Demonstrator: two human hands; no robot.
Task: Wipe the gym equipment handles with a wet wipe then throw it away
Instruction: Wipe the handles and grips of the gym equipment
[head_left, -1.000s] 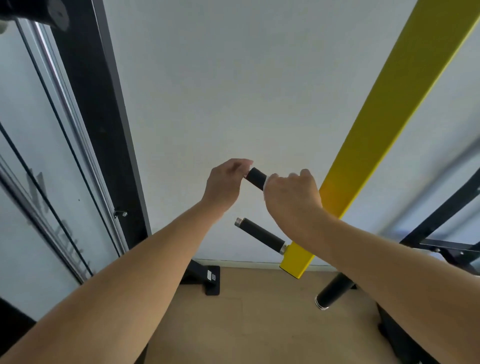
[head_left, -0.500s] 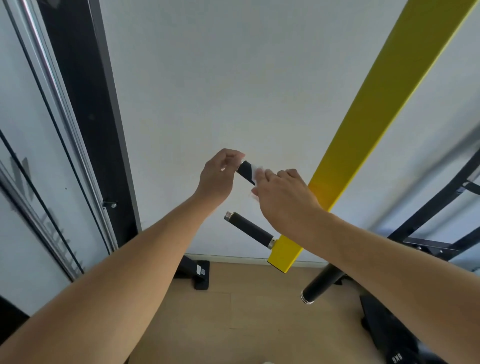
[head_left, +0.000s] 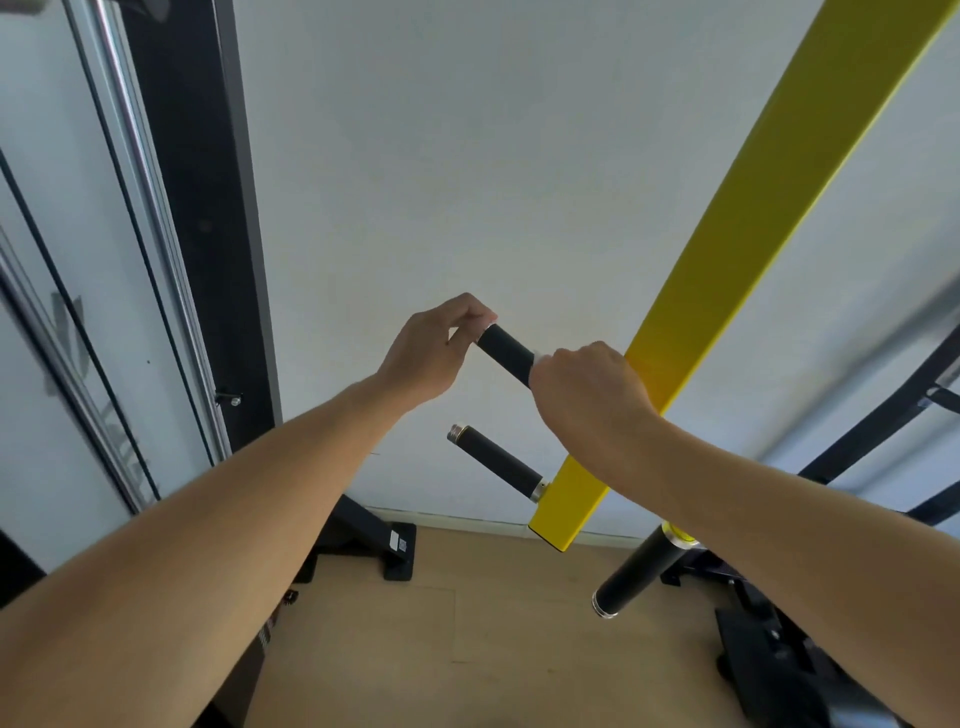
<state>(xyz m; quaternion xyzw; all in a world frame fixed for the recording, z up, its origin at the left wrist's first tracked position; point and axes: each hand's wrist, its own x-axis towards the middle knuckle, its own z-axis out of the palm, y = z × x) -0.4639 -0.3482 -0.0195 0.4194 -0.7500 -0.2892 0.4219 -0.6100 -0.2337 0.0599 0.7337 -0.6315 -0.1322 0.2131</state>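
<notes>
Against the wall: a yellow bar (head_left: 737, 244) slants down from upper right, with black handles sticking out of it.
Frame: a black upright (head_left: 208, 208) stands at left, its foot on the wood floor (head_left: 467, 649).
Right hand (head_left: 587, 395): fingers curled round the upper handle (head_left: 505, 347) next to the yellow bar.
Left hand (head_left: 431, 353): fingertips pinch the free end of that handle.
Other handles: a lower handle (head_left: 496, 461) and a near handle (head_left: 636, 574), neither touched.
Wet wipe (head_left: 539, 357): only a white sliver shows at the right fist; the rest is hidden inside.
Risk: I judge the bunched wipe could slip off the grip, leaving bare fingers rubbing and the far end unwiped.
</notes>
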